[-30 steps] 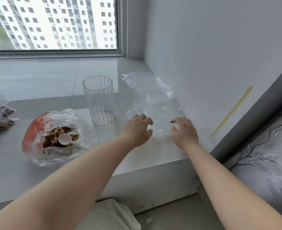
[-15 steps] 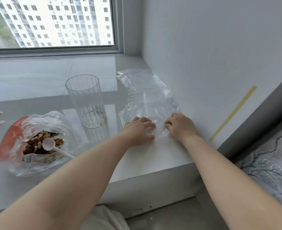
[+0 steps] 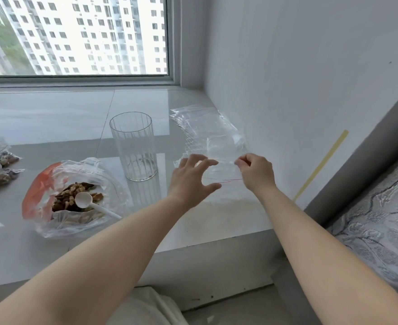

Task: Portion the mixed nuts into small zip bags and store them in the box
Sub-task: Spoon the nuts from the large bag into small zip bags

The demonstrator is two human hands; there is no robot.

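step: pull one bag [image 3: 219, 170] off pile [image 3: 207, 127] | right hand [image 3: 256, 172] pinching bag corner | left hand [image 3: 193, 181] spread, empty | tip: lift slow, hold pile down

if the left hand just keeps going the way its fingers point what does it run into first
Most likely the small zip bag that the right hand pinches: the left hand is open, fingers spread toward it. Beyond lies the stack of clear bags. Depth is unclear; it may already touch.

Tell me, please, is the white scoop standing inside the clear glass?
No, the white scoop lies in the open bag of nuts, beside the glass.
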